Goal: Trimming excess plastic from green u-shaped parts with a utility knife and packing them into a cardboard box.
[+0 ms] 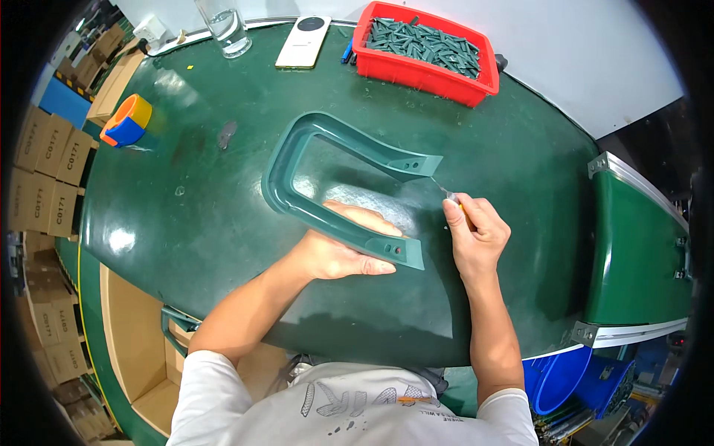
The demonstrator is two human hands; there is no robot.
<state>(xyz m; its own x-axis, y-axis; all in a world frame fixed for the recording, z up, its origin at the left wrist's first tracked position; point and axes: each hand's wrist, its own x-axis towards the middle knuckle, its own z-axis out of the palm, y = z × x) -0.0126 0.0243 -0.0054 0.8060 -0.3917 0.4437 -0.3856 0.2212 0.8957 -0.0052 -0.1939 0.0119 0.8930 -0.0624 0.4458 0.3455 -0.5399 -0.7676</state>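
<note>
A green U-shaped plastic handle [277, 175] is held above the green table, its two ends pointing right. My left hand [338, 249] grips its near arm, thumb along the near side and fingers behind it. Small holes show by each end. In my right hand [478, 227] is a craft knife [451, 196], its thin blade reaching to the corner of the handle's far end. A bit of yellow shows between the fingers; the rest of the knife's grip is hidden.
At the back stand a red bin [424, 78] of small green pieces, a phone [303, 42] and a glass of water [227, 33]. A tape roll [128, 120] lies on the left. An open carton [137, 334] sits below the near left edge; a green conveyor [639, 249] adjoins on the right.
</note>
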